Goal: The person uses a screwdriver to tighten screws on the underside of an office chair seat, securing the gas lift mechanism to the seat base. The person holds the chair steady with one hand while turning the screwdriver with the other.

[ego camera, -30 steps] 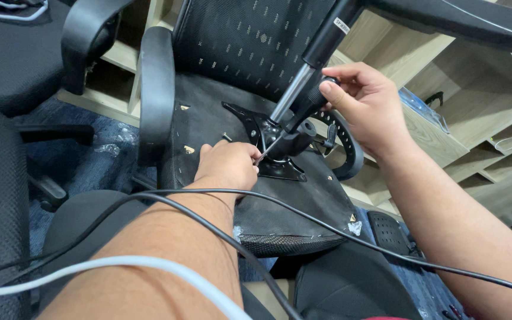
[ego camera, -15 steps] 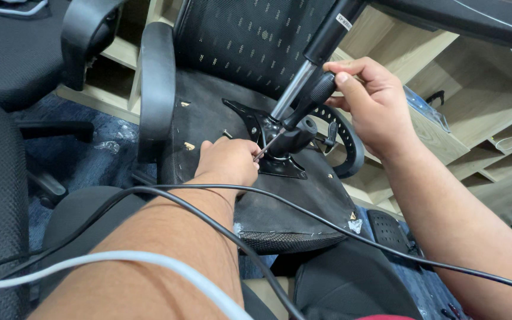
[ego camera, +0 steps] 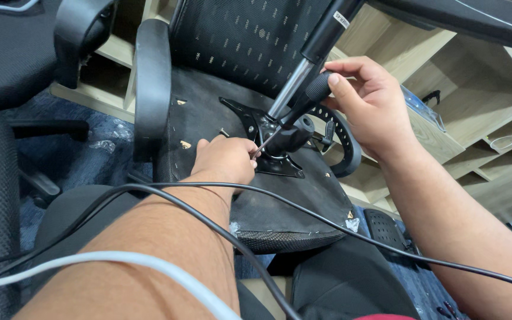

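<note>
Right hand (ego camera: pixel 370 106) grips the black-handled screwdriver (ego camera: pixel 294 114) — left hand (ego camera: pixel 226 160) pinches its thin metal tip at the black metal seat plate (ego camera: pixel 250 121).

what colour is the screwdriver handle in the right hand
Black, with a finely ribbed grip; the screwdriver handle shows best in the head view, pinched by the right hand.

Two bare forearms fill the frame, no sleeves, watch or rings visible on either. The left hand (ego camera: pixel 225 159) and right hand (ego camera: pixel 367 104) are ungloved, with short trimmed nails. A sliver of red garment (ego camera: pixel 380 317) shows at the bottom edge, by the person's body.
</note>
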